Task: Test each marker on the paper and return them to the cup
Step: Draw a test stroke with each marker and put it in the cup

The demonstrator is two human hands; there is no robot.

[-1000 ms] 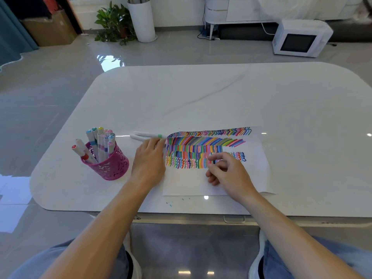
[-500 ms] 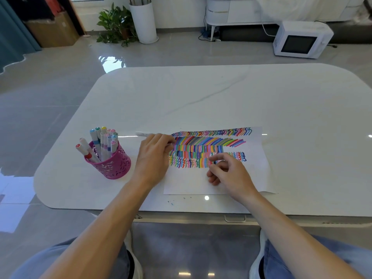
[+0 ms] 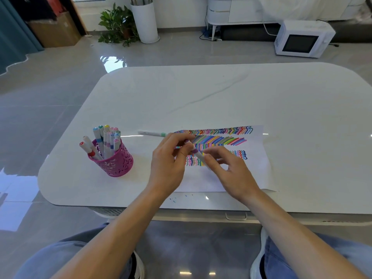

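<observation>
a pink cut-out cup (image 3: 114, 162) stands on the left part of the white table (image 3: 221, 93). it holds a bunch of markers (image 3: 107, 139) standing cap-up, with blue, pink, yellow and green ends. two of them lean out over its left rim, one red-capped. a green-tipped marker (image 3: 153, 133) lies flat on the table between the cup and the paper (image 3: 259, 170), just beyond the left hand (image 3: 168, 164). the paper carries rows of coloured squiggles. over those squiggles both hands hold one purple marker (image 3: 194, 151), tilted. the left hand pinches its purple upper end with curled fingertips. the right hand (image 3: 231, 172) grips the white barrel lower down between thumb and fingers. the cup sits well apart, to the left of the purple marker.
</observation>
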